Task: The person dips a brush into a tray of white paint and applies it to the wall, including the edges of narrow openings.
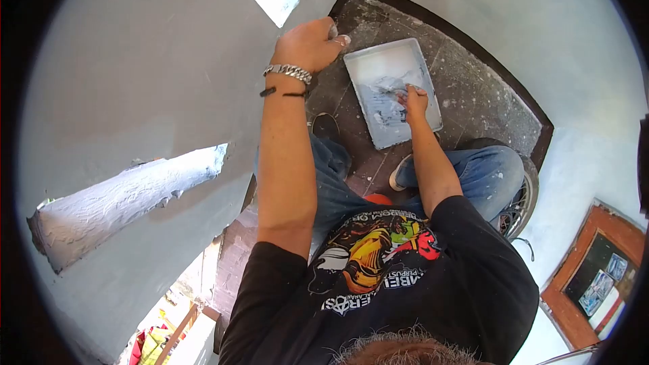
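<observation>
Overhead, head view: the left hand point(309, 44), wearing a metal bracelet point(288, 72), is pressing curled fingers around a small, mostly hidden object against the pale wall point(135, 81), while the right hand point(413, 100) is reaching down, fingers closed on something indistinct, into the paint tray point(378, 67) lying on the dark floor point(473, 94).

Black printed T-shirt point(378, 263), paint-flecked jeans point(487, 172), seemingly silver bracelet point(289, 72).
</observation>
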Demonstrator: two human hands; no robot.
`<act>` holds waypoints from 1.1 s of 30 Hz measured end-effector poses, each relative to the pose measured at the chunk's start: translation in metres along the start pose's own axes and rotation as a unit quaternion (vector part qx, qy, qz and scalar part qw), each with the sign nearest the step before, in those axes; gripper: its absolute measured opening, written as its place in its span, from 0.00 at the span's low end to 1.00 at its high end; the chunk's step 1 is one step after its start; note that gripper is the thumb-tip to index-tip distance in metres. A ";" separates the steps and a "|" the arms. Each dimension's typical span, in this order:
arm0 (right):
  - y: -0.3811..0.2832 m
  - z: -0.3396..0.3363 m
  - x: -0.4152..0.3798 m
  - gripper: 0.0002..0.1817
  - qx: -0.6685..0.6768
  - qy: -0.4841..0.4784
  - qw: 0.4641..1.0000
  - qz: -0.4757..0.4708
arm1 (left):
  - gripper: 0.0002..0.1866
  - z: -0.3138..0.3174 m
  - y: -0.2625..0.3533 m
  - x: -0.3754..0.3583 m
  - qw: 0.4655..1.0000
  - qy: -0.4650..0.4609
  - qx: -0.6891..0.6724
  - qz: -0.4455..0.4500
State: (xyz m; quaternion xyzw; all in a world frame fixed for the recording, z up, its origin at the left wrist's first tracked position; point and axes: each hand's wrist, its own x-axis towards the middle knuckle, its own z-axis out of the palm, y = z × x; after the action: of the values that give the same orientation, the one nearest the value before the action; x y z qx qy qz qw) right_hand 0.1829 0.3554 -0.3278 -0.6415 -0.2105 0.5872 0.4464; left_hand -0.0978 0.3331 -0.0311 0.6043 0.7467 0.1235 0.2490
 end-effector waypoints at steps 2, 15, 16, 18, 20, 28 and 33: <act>0.008 0.013 0.009 0.11 0.008 -0.002 1.000 0.008 | 0.22 -0.005 0.006 -0.005 1.000 0.002 -0.003 0.004; 0.008 0.003 -0.002 0.11 -0.080 -0.102 0.992 0.006 | 0.19 0.005 0.017 -0.004 0.998 -0.021 0.046 0.028; 0.005 0.000 -0.002 0.12 -0.108 -0.138 0.984 -0.011 | 0.19 0.005 0.018 -0.004 0.998 -0.019 0.049 0.032; 0.003 -0.005 -0.001 0.17 -0.191 -0.205 0.959 -0.054 | 0.19 0.005 0.021 -0.003 0.998 -0.024 0.040 0.039; 0.010 -0.011 -0.002 0.24 -0.299 -0.261 0.912 -0.101 | 0.20 0.003 0.024 -0.004 0.998 -0.031 0.034 0.038; 0.032 -0.035 -0.011 0.31 -0.310 -0.321 0.894 0.025 | 0.21 0.006 0.017 -0.002 0.998 -0.047 0.036 0.012; 0.033 -0.053 -0.007 0.23 -0.345 -0.225 0.911 0.036 | 0.21 0.005 0.017 -0.004 0.998 -0.054 0.045 0.008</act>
State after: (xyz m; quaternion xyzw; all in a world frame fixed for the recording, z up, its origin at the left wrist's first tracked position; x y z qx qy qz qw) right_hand 0.2230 0.3155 -0.3556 -0.6138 -0.4712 0.6225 0.1170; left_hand -0.0807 0.3326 -0.0262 0.6268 0.7319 0.0594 0.2607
